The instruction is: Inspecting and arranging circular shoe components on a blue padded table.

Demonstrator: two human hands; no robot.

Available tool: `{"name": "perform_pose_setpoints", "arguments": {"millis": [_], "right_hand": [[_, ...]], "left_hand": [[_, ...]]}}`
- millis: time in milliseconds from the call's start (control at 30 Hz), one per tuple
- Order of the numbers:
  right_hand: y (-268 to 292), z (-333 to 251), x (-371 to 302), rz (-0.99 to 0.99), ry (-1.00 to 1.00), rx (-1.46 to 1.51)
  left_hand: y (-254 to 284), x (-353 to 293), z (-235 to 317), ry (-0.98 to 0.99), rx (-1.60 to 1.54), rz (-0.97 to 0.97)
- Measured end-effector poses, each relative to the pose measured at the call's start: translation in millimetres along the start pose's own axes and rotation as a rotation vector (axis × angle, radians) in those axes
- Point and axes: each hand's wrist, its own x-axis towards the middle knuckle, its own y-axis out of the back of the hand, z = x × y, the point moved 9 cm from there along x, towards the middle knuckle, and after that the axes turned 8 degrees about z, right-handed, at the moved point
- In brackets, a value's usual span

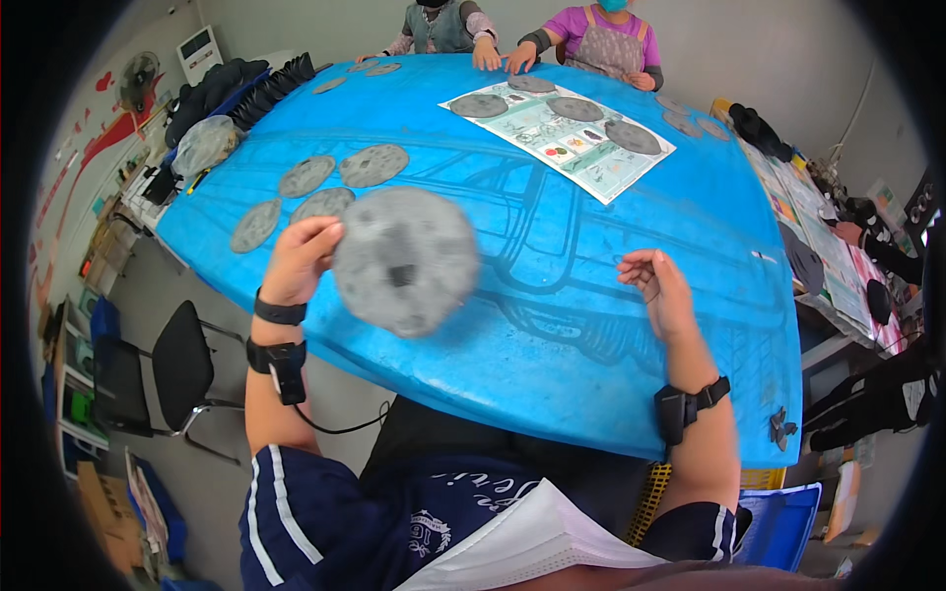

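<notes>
A: What does the left hand [299,258] have?

B: A round, flat grey disc of rough, felt-like material [405,260] with a dark hole near its middle. The fingers are clamped on its left edge only, and it hangs in the air above the near part of the blue-covered table [552,325], slightly blurred.

A: And the right hand [662,292]?

B: Empty. It is raised over the table well to the right of the disc, fingers loosely curled but apart, closed on nothing.

A: Where could this slip?

B: I'd judge the pinch at the rim to be the weak spot. With only one edge held, a limp disc like this may sag or swing, and a quick move could pull it out of the fingers; it would then land on the table or go over the near edge into the person's lap.

A: Anything close by to disturb?

B: Four similar grey discs [326,188] lie flat just beyond the left hand. A low sweep of the wrist could shove them. More discs rest on a printed paper sheet [559,133] further off, near two other people [532,34] seated at the far side.
</notes>
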Motion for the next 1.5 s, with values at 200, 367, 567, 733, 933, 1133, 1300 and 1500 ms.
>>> {"name": "perform_pose_setpoints", "arguments": {"millis": [200,367,567,733,933,1133,1300,1500], "right_hand": [[28,24,11,0.086,-0.066,-0.059],[30,26,12,0.106,-0.059,-0.079],[26,27,10,0.057,-0.052,-0.123],[28,26,10,0.063,-0.047,-0.151],[28,22,10,0.060,-0.018,-0.154],[32,25,13,0.082,-0.016,-0.144],[42,36,18,0.126,0.012,-0.347],[67,44,21,0.232,-0.029,-0.516]], "left_hand": [[144,-5,-68,0.230,0.463,0.279],[195,4,-71,0.116,0.829,0.320],[198,22,-47,-0.287,1.064,0.330],[201,33,-54,-0.132,1.322,0.258],[204,36,-45,-0.358,1.385,0.215],[125,29,37,-0.541,1.246,0.522],[-57,-62,178,-1.384,0.440,0.469],[-121,-206,235,-1.724,-0.872,-0.100]]}}
